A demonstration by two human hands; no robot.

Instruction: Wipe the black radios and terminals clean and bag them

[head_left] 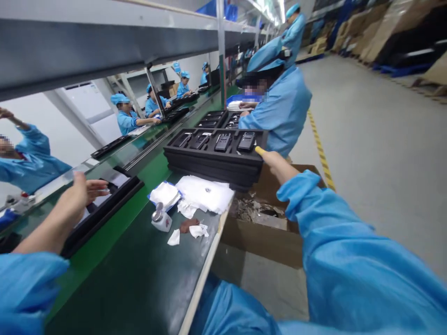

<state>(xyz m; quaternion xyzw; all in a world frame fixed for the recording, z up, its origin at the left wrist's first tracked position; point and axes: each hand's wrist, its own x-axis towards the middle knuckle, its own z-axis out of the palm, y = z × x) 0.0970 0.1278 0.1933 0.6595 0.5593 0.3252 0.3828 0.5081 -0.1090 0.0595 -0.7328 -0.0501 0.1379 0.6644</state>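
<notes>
My right hand (275, 164) reaches out to the near right corner of a stack of black foam trays (213, 160); a yellow-capped fingertip rests on the top tray's edge, and the other fingers are hidden behind the stack. The top tray holds several black handheld radios (223, 142). My left hand (82, 193) hovers with fingers stretched out over a single black tray (104, 209) lying on the green conveyor belt (115, 232). It holds nothing.
White wipes (204, 193), a small white dispenser bottle (161, 219) and paper scraps lie on the dark mat (153, 274). An open cardboard box (265, 232) with scraps sits by my right side. A person in blue (279, 107) works just ahead; others sit across the line.
</notes>
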